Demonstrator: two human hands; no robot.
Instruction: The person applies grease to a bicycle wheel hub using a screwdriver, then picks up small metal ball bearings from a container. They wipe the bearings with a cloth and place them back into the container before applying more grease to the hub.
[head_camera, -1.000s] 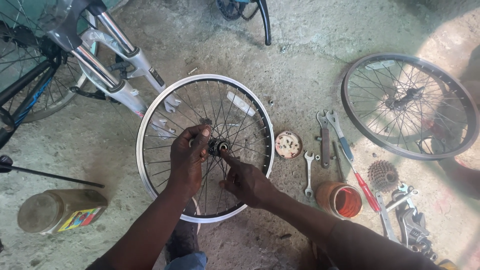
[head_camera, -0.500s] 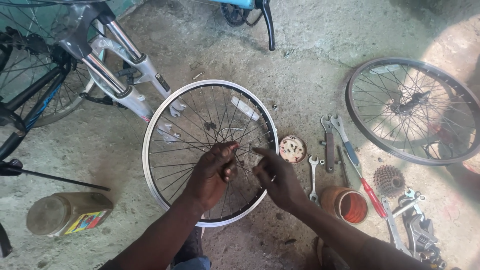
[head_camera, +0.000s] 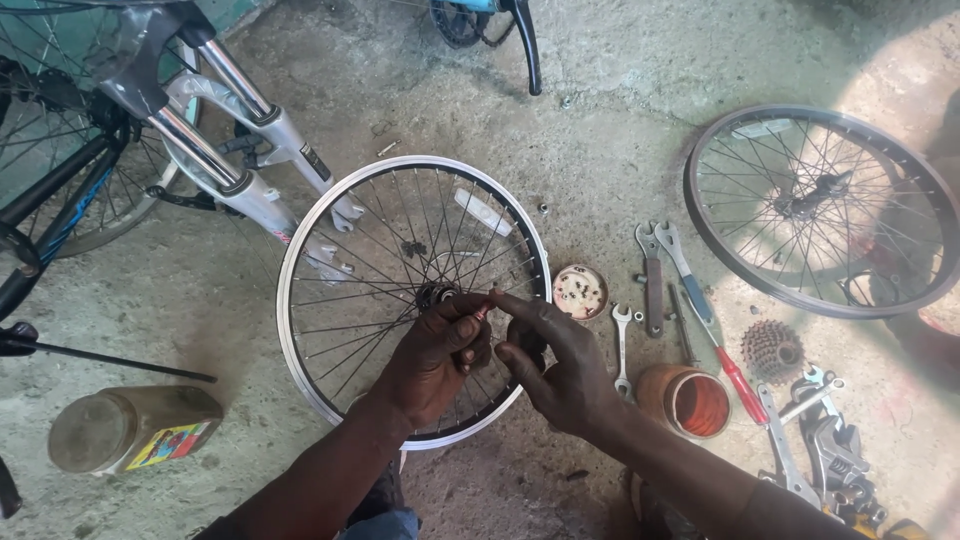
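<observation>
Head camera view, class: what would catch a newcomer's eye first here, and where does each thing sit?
First, the spoked wheel lying flat on the concrete floor at centre, with the left hand and right hand meeting over its hub, pinching a small part. Next, a second wheel lies at the upper right. Between them sit spanners and a small round dish of tiny parts.
</observation>
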